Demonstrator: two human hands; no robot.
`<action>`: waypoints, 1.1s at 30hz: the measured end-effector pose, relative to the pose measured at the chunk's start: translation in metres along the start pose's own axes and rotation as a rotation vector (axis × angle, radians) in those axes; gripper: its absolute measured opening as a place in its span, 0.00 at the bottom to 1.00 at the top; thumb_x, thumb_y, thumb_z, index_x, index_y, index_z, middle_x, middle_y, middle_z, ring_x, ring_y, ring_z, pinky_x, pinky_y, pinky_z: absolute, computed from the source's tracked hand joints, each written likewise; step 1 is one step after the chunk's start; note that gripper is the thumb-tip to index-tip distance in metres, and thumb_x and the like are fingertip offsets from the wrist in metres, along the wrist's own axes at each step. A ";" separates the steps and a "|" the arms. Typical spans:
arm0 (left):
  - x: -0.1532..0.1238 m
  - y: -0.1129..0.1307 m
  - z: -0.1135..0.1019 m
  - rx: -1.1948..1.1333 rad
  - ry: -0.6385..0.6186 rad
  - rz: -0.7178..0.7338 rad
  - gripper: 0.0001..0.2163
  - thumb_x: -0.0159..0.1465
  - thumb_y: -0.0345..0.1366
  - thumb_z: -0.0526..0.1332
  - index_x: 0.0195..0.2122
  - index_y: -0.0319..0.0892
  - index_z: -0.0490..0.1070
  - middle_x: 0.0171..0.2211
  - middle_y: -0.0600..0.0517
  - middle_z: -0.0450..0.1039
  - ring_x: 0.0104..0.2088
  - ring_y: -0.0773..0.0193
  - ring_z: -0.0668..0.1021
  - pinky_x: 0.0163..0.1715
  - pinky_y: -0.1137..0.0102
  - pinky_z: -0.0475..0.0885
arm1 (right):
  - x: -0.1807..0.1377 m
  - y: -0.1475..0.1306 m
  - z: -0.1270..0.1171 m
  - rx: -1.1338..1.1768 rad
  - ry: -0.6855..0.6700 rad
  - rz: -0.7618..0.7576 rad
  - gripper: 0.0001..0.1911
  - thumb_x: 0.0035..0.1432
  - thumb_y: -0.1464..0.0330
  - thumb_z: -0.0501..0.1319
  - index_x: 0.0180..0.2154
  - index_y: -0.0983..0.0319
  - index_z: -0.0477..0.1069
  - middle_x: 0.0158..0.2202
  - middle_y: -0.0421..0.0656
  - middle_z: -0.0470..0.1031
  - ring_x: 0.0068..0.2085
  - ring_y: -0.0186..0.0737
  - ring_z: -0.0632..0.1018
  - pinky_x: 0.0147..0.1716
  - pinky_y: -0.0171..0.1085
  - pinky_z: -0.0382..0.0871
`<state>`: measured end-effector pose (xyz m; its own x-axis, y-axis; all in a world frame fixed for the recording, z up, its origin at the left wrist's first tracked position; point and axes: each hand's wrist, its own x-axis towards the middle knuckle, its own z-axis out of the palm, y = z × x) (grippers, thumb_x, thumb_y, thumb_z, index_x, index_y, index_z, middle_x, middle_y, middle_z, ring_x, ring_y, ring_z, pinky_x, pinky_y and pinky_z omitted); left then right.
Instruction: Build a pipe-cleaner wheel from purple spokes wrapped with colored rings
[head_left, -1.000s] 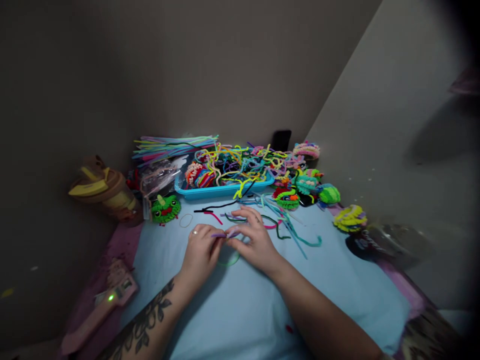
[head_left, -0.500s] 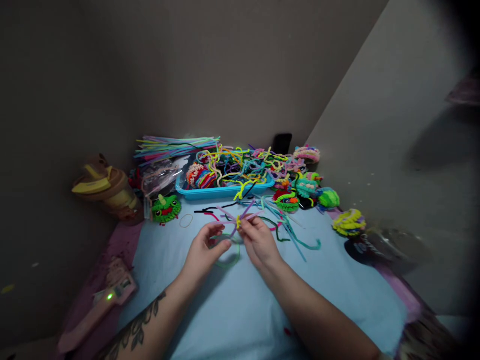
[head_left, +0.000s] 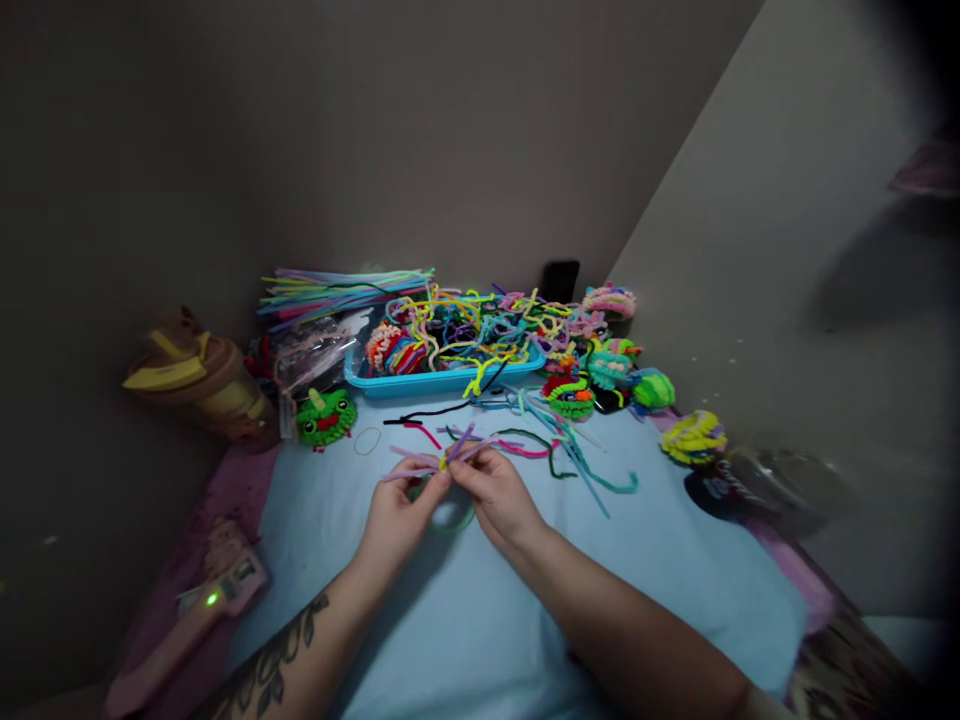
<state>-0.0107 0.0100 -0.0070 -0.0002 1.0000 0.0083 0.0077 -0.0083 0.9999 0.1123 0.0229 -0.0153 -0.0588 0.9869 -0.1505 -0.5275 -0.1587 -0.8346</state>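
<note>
Pinches a purple pipe-cleaner bundle (head_left: 443, 463) at its yellow middle.
Has a green big-eyed figure (head_left: 326, 415) left of the fingers (head_left: 432, 493); grips the bundle with left hand (head_left: 403, 508) and right hand (head_left: 501, 492), likely to steady its join; has teal pipe cleaners (head_left: 576, 446) right of them, seemingly handy.

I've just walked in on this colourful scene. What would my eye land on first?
Probably the bright tangle of fuzzy strands heaped in the blue tray toward the back. Next, in front of it, the left hand and right hand holding a small bunch of purple stems with a yellow middle. Then the green figure with eyes, near the tray's front left corner.
</note>
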 end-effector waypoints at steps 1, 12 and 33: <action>0.000 0.000 0.000 0.009 -0.005 0.006 0.10 0.56 0.41 0.63 0.32 0.39 0.72 0.31 0.49 0.75 0.34 0.61 0.75 0.38 0.68 0.69 | 0.000 0.000 0.000 -0.006 -0.009 0.003 0.10 0.38 0.66 0.71 0.26 0.60 0.73 0.27 0.38 0.74 0.32 0.36 0.72 0.39 0.36 0.64; -0.003 0.005 -0.001 0.131 0.034 0.128 0.07 0.58 0.38 0.60 0.28 0.40 0.72 0.29 0.50 0.72 0.34 0.62 0.73 0.37 0.69 0.68 | -0.001 -0.009 0.002 0.137 -0.044 0.138 0.11 0.36 0.66 0.71 0.26 0.61 0.74 0.27 0.39 0.75 0.30 0.36 0.72 0.35 0.36 0.66; 0.010 0.001 -0.007 -0.038 0.011 -0.090 0.10 0.54 0.41 0.64 0.31 0.39 0.70 0.26 0.54 0.71 0.27 0.68 0.71 0.29 0.73 0.65 | 0.007 -0.034 -0.027 -0.500 -0.004 -0.314 0.16 0.48 0.57 0.66 0.38 0.56 0.76 0.50 0.45 0.69 0.54 0.47 0.67 0.54 0.45 0.57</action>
<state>-0.0179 0.0200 -0.0055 -0.0105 0.9966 -0.0816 -0.0305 0.0813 0.9962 0.1523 0.0345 -0.0020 0.0321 0.9889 0.1449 -0.0568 0.1465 -0.9876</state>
